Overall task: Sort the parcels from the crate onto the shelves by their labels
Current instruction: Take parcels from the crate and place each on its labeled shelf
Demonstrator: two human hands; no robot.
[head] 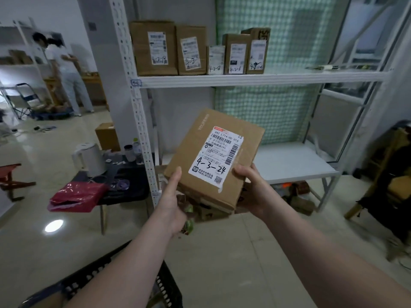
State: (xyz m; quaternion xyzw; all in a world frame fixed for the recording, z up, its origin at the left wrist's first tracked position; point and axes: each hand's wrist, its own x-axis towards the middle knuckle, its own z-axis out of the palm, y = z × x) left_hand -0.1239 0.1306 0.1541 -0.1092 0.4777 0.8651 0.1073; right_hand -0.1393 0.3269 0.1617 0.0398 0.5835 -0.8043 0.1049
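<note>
Before shelves (244,80), the parcel (206,138) tilts between left hand (171,201) and right hand (252,185).

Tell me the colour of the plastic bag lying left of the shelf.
The plastic bag is red; the head view shows it best.

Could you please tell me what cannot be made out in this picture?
Head view:
- Crate: cut off by the bottom edge; contents unseen.
- Left hand, right hand: fingers hidden under the parcel.
- Label: small print too small; only 4-3-24 reads.
- Second shelf box: code's end blurred.
</note>
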